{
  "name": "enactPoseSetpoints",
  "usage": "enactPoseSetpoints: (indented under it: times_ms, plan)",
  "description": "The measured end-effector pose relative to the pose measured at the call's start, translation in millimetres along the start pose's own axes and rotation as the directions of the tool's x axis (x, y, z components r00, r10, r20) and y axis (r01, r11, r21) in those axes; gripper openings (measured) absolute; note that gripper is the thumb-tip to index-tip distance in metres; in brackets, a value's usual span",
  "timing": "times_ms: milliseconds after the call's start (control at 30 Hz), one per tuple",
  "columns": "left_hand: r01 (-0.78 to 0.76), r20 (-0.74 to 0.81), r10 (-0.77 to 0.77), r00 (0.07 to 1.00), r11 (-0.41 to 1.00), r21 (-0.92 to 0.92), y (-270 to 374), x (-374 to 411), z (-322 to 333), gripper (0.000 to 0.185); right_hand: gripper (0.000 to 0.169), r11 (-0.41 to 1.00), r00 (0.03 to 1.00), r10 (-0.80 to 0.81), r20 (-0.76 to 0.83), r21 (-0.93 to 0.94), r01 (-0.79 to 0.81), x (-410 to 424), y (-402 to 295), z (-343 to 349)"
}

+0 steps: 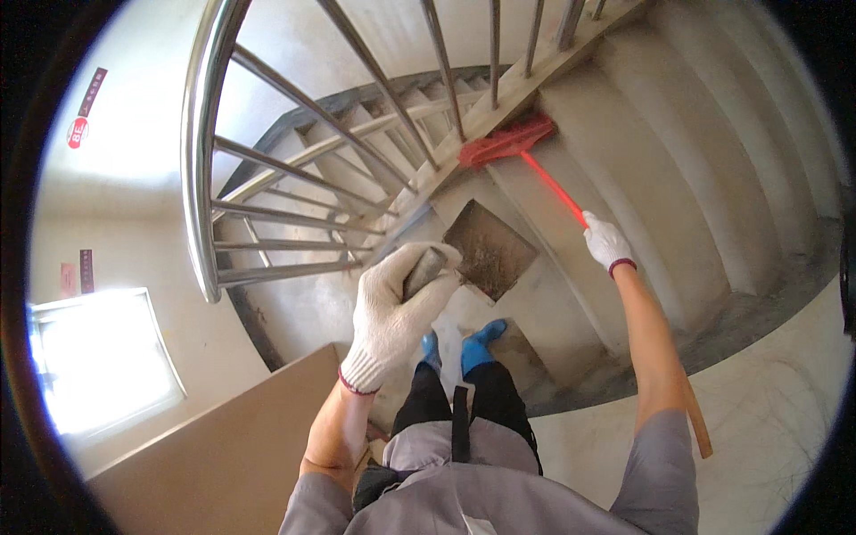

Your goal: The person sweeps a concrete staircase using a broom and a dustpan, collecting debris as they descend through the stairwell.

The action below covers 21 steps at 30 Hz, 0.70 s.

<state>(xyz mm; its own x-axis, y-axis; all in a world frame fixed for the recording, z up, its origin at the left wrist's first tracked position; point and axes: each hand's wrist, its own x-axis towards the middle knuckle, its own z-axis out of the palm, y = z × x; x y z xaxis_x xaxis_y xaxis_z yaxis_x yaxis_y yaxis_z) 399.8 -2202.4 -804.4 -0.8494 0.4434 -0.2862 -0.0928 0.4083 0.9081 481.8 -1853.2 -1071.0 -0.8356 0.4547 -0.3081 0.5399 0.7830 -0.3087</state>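
My right hand [607,242], in a white knit glove, grips the red stick of a broom [552,184]. The red broom head [506,142] lies on a lower step, against the kerb under the railing. The stick's tan end shows behind my right forearm. My left hand [401,307], gloved as well, is closed around a grey cylindrical handle [425,273] in front of my body. Below it on the landing is a square brown dustpan-like pan [491,249] with dirt on it. My left hand hides whether handle and pan join.
Concrete steps [642,187] rise to the right. A steel railing [195,154] stands on the left, with a lower flight [374,144] beyond it. A brown board [234,435] is at lower left, near a bright window [107,361]. My blue boots [478,351] stand on the landing.
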Motion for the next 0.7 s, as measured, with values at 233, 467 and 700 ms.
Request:
enactPoseSetpoints:
  times_ms: [233,467,700]
  plan:
    - [-0.040,0.052,0.041,0.998,0.999,-0.016,-4.5,5.5,-10.2,0.022,0.042,0.991,0.985,0.136,0.104,-0.026,-0.134,-78.3,9.7,21.7]
    - [-0.020,0.108,0.024,0.994,0.999,-0.032,-12.7,16.2,-17.3,0.024,0.049,0.836,0.854,0.380,0.356,0.264,-0.482,-193.7,3.4,-34.9]
    - [0.028,0.290,0.037,0.956,0.976,-0.217,-34.5,34.7,-17.7,0.028,0.044,0.956,0.984,0.176,0.034,0.231,-0.179,-92.9,-39.4,29.1]
